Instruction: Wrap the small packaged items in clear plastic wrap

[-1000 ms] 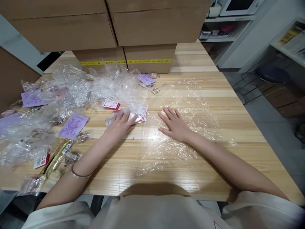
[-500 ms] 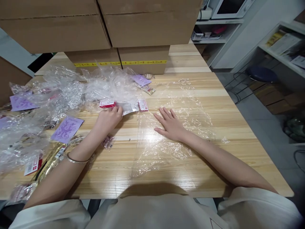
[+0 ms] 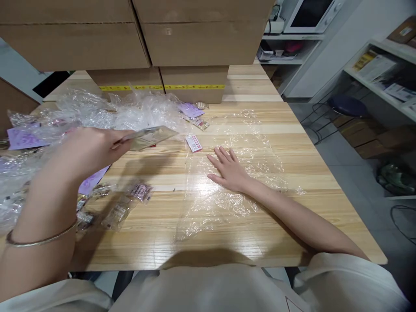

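My left hand (image 3: pixel 94 145) is raised over the left part of the table, its thumb and fingers closed on the end of a flat, pale gold-grey packet (image 3: pixel 152 136). The packet points to the right and hides part of what lies beneath. My right hand (image 3: pixel 229 171) lies flat with fingers spread on a sheet of clear plastic film (image 3: pixel 224 206). A small white and red packet (image 3: pixel 193 143) is at the film's upper left edge. Below my left hand are small clear sachets (image 3: pixel 140 190) with dark contents, and a purple packet (image 3: pixel 92 180) partly covered by my forearm.
Crumpled clear plastic bags (image 3: pixel 136 112) are heaped along the left and back. Cardboard boxes (image 3: pixel 195 78) stand stacked at the far side. Another purple packet (image 3: pixel 191 110) and a small gold packet (image 3: pixel 200 124) lie near them. A blue stool (image 3: pixel 346 106) stands beyond the table's right edge.
My left hand has lifted off the table and moved left and up towards the camera, now with the flat packet in it. My right hand has stayed flat on the film.
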`<state>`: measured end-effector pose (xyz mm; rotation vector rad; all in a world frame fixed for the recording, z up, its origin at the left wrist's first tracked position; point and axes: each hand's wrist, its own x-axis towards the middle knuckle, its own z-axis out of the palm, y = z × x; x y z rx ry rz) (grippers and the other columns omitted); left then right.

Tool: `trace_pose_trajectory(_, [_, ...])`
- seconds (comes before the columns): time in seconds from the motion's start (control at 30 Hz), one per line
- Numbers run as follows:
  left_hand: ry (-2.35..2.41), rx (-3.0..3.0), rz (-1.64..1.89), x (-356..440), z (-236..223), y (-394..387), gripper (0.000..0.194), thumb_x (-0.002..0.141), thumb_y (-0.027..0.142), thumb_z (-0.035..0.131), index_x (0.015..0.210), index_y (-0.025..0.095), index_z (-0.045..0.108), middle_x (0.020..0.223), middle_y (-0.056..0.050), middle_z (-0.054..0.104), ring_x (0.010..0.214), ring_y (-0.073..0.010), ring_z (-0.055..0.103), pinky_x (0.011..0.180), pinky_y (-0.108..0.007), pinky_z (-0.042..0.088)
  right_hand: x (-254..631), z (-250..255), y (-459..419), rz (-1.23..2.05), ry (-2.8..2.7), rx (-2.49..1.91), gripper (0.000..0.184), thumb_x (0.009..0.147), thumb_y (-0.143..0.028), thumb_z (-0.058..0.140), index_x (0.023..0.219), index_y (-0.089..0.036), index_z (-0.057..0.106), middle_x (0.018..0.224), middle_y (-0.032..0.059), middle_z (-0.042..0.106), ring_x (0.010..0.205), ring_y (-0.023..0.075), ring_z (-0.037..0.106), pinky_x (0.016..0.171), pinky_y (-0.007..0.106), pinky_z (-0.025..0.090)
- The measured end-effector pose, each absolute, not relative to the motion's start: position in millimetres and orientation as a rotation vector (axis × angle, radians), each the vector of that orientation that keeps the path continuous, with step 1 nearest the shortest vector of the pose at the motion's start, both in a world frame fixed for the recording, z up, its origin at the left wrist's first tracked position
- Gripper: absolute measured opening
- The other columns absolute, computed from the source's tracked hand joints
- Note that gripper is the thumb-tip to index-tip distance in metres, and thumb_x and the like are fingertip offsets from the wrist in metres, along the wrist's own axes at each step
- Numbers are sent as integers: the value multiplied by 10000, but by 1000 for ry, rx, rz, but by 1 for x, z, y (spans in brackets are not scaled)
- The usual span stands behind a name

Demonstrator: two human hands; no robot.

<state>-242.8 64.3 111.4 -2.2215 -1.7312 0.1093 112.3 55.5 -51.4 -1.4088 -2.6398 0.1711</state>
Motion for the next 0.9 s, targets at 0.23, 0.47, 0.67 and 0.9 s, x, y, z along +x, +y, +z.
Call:
trace_pose_trajectory(0.23, [-1819,-2471,-747,-209,123,28,462,895,559,502,663,168,584,526,52,428,533,-59,354,553,-190,253,99,16,36,767,-2272,-1189,695,1016,-529,369,1609,-332,64,1624,19,319,1491,245,309,1199,506,340])
trace_pose_trajectory(0.47, [-2034,-3084,-1693,-123,78,19,349,898,406,632,1167,184,650,1067,-73,719,992,-221,658,818,-313,528,88,42,9,1169,-1736,-972,520,1030,-492,317,1516,-317,374,1420,58,587,1309,257,549,1106,506,472])
trace_pose_trajectory(0.67, [-2172,-3133,-2156,-78,43,19,438,917,406,614,1276,158,567,1192,-110,686,1154,-284,619,920,-369,521,98,18,5,1324,-1482,-1086,550,879,-403,646,1369,-255,443,1377,102,603,1229,276,603,1012,462,560])
trace_pose_trajectory(0.9, [-1836,-3267,-1352,-92,26,34,340,967,276,440,1266,152,545,1296,-146,593,1162,-258,573,1011,-436,470,137,-8,19,1370,-1257,-1356,512,773,-391,771,1199,-244,527,1230,107,680,1099,307,670,947,534,576])
